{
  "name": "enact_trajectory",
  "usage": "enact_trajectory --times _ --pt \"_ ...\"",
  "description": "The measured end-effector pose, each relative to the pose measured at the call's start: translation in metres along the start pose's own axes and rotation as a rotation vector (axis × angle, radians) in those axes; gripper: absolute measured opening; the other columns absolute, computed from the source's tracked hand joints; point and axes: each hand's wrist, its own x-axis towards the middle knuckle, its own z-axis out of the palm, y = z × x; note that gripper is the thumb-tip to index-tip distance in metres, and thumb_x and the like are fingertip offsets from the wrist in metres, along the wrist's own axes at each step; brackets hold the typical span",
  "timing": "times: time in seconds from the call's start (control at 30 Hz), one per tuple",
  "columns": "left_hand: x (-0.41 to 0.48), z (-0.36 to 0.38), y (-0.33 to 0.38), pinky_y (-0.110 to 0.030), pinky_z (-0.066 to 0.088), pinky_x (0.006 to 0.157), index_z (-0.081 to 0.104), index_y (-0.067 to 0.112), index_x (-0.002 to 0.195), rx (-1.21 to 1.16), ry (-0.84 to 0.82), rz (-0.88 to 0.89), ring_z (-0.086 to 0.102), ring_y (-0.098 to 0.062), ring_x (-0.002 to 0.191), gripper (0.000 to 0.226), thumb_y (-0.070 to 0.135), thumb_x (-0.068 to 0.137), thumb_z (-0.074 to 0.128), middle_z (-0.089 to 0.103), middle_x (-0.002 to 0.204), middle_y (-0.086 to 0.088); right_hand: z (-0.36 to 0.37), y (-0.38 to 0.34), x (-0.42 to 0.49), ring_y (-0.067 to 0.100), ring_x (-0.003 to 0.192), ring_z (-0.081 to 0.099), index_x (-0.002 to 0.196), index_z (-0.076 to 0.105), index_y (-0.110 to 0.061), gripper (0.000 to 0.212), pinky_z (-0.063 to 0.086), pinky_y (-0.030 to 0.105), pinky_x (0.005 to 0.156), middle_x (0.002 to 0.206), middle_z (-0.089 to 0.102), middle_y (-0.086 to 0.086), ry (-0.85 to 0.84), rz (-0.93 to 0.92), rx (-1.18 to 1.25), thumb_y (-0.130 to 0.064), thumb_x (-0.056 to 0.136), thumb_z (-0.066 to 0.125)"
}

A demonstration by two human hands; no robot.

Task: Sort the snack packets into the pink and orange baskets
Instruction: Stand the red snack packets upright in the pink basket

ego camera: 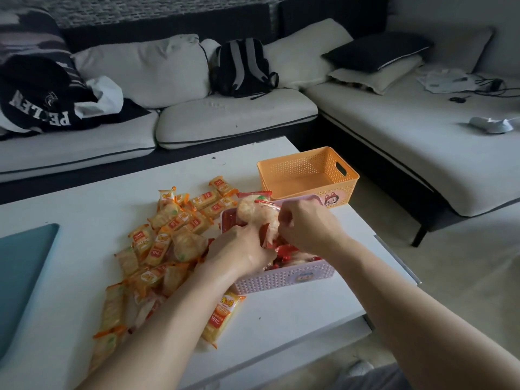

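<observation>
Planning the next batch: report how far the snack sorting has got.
Done: several red packets lie in the pink basket. In hand: the left hand and right hand both grip a bunch of packets over that basket. To do: the orange basket holds nothing, and the pile of orange packets sits unsorted on the table.

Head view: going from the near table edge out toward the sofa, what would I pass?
Orange packet → pink basket, where the left hand and right hand grip red packets → orange basket → sofa cushion → backpack.
</observation>
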Motion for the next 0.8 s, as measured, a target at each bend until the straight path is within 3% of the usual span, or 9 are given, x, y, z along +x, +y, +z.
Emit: enact_trajectory --times 0.03,0.1,0.2,0.33,0.4,0.5,0.63,0.73,0.8 --pt "0.001 0.001 0.001 -0.034 0.053 0.067 0.05 0.034 0.125 0.034 -0.009 0.0 0.067 -0.027 0.086 0.045 0.054 0.085 0.056 0.068 0.099 0.0 0.0 0.0 0.002 0.023 0.089 0.066 0.108 0.069 -0.02 0.024 0.057 0.035 0.069 0.107 0.069 -0.001 0.074 0.004 -0.004 -0.015 0.086 0.06" --pt "0.003 0.003 0.006 -0.033 0.046 0.063 0.049 0.031 0.127 0.089 -0.015 0.004 0.067 -0.029 0.09 0.045 0.053 0.088 0.056 0.069 0.105 -0.003 0.005 0.002 0.008 0.027 0.119 0.054 0.142 0.05 -0.03 0.055 0.052 0.044 0.093 0.141 0.055 -0.004 0.027 -0.018 -0.099 -0.019 0.089 0.058" --pt "0.003 0.003 0.01 -0.033 0.045 0.065 0.052 0.031 0.124 0.108 -0.016 -0.001 0.066 -0.029 0.087 0.042 0.052 0.088 0.058 0.069 0.104 -0.003 0.014 0.0 0.017 0.03 0.129 0.044 0.151 0.04 -0.032 0.065 0.045 0.05 0.103 0.148 0.053 -0.003 -0.134 -0.059 -0.083 -0.014 0.09 0.056" --pt "0.006 0.007 -0.006 -0.034 0.052 0.069 0.054 0.032 0.119 -0.03 -0.057 -0.03 0.066 -0.022 0.085 0.037 0.049 0.086 0.059 0.067 0.097 0.005 -0.004 0.003 0.031 0.028 0.101 0.065 0.124 0.065 -0.019 0.033 0.058 0.044 0.084 0.11 0.071 0.004 -0.049 -0.031 0.071 -0.015 0.092 0.059" --pt "0.007 0.008 -0.014 -0.039 0.057 0.079 0.056 0.032 0.108 -0.088 -0.067 -0.047 0.067 -0.02 0.089 0.032 0.049 0.082 0.056 0.071 0.101 0.007 -0.024 0.006 0.032 0.021 0.089 0.07 0.114 0.067 -0.014 0.023 0.062 0.039 0.076 0.102 0.072 0.003 0.014 0.078 0.299 -0.014 0.093 0.058" --pt "0.01 0.008 -0.01 -0.037 0.057 0.075 0.06 0.028 0.094 -0.032 -0.036 -0.103 0.067 -0.019 0.081 0.026 0.05 0.08 0.06 0.069 0.088 0.004 -0.039 0.013 0.025 0.02 0.088 0.071 0.108 0.065 -0.013 0.016 0.064 0.039 0.073 0.098 0.07 0.004 0.096 0.252 0.585 -0.014 0.092 0.061" --pt "0.012 0.016 0.013 -0.033 0.047 0.069 0.055 0.011 0.113 0.119 -0.007 -0.169 0.068 -0.027 0.094 0.045 0.041 0.083 0.069 0.067 0.099 -0.002 -0.037 0.018 0.016 0.021 0.076 0.062 0.104 0.066 -0.009 0.015 0.053 0.03 0.054 0.099 0.069 0.017 -0.001 0.284 0.616 -0.013 0.09 0.064" --pt "0.016 0.016 0.02 -0.031 0.043 0.066 0.057 0.01 0.116 0.188 -0.013 -0.163 0.069 -0.028 0.097 0.042 0.034 0.084 0.069 0.07 0.104 -0.005 -0.039 0.019 0.015 0.015 0.068 0.058 0.099 0.065 -0.014 0.011 0.048 0.023 0.048 0.093 0.068 0.012 -0.041 0.258 0.598 -0.015 0.089 0.069" --pt "0.016 0.01 0.018 -0.031 0.043 0.065 0.057 0.012 0.12 0.234 0.001 -0.14 0.07 -0.028 0.098 0.05 0.042 0.083 0.072 0.07 0.107 -0.006 -0.041 0.021 0.013 0.015 0.068 0.058 0.1 0.066 -0.015 0.012 0.046 0.022 0.048 0.093 0.068 0.01 -0.046 0.245 0.594 -0.016 0.089 0.07"
